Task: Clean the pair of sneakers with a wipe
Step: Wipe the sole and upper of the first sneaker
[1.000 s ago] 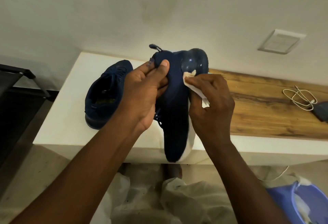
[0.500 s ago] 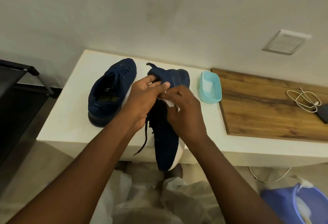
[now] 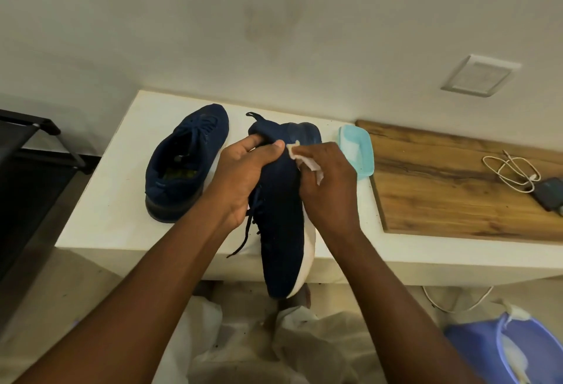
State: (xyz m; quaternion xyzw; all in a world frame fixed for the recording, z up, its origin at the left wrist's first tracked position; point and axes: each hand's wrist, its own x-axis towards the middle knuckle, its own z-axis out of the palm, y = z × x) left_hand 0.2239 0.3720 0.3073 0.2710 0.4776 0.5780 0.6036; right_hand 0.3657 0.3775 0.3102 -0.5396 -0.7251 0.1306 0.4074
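1. The held sneaker [image 3: 283, 231] hangs its toe past the front edge of the table [image 3: 100, 210], lower than a second ago.
2. The left hand [image 3: 240, 176] curls round its collar. The right hand [image 3: 330, 191] pinches the wipe [image 3: 309, 162] against the heel side, back from the collar where it was half a second ago. Wiping of this shoe likely goes on.
3. The second sneaker [image 3: 185, 164] rests on the table just left, in neither hand.
4. A light blue tub [image 3: 361, 155] sits behind.

Wipe [image 3: 308, 163] against sneaker [image 3: 281, 219] (navy, white-soled)
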